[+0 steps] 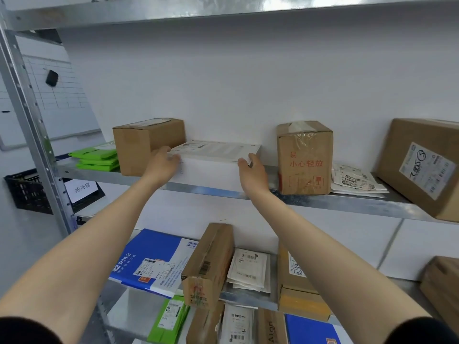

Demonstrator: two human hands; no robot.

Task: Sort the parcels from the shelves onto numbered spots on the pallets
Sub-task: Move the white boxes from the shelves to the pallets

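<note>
Nearest the camera, two bare forearms reach up and forward from dark sleeves. Below them, the lower shelf point(248, 297) carries a blue parcel point(154, 256), a long brown carton point(211, 264) pointing toward the viewer, and white mailers point(249, 269). On the upper shelf point(347, 201), the left hand point(165, 162) and right hand point(250, 170) grip the two front corners of a flat white box point(213, 165), fingers curled over its top edge at each end. The box lies flat between a brown carton point(146, 142) just to its left and a taped upright carton point(304, 157) with red print to its right; its long axis runs left to right along the shelf edge. Green mailers point(96, 158) lie stacked farther left, and paper mailers point(355, 181) and a large labelled carton point(422, 167) farther right. A white wall point(223, 83) stands behind.
</note>
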